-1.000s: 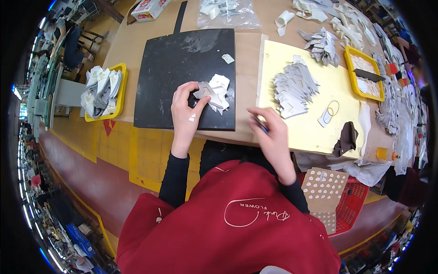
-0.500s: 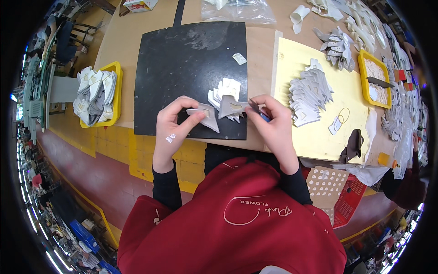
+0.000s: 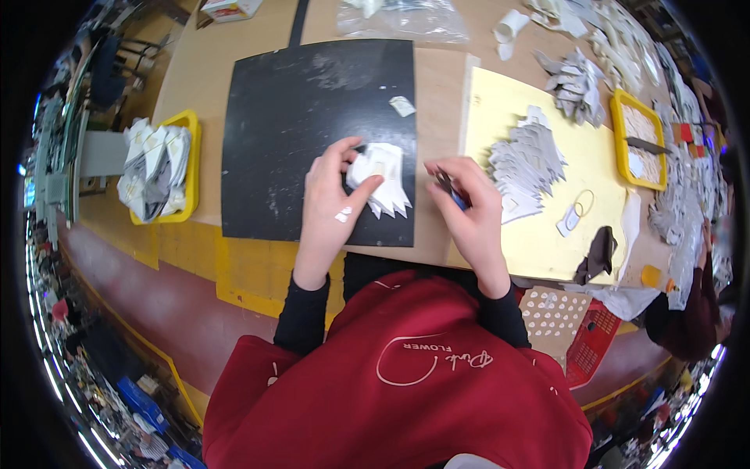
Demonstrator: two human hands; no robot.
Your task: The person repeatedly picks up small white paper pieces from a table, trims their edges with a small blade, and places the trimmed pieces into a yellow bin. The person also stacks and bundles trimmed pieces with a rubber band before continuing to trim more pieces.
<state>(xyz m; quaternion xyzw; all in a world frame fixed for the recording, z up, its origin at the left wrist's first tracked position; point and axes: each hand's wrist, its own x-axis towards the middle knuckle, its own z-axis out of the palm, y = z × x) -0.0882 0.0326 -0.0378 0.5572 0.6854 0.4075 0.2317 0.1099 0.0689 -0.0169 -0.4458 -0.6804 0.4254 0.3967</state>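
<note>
On the black mat (image 3: 289, 102), a small fanned stack of white and grey cut pieces (image 3: 387, 168) lies close to the right edge. My left hand (image 3: 332, 203) is at the stack's left side, thumb on top and fingers curled round the far edge of a white piece. Small white scraps (image 3: 343, 214) stick to the back of that hand. My right hand (image 3: 473, 207) is right of the mat, closed round a small blue-handled tool (image 3: 453, 194) with dark metal tips. Its kind is partly hidden by the fingers. The tool is apart from the stack.
A folded white scrap (image 3: 402, 106) lies at the mat's right edge. A larger fanned pile of grey pieces (image 3: 527, 160) is on the yellow sheet (image 3: 500, 94). Yellow trays stand left (image 3: 195, 164) and right (image 3: 619, 141). Dark cloth (image 3: 599, 256) lies near the front edge.
The grey pieces held by my two hands are no longer in them. My left hand has moved right onto the stack; my right hand has come slightly away, still holding the tool.
</note>
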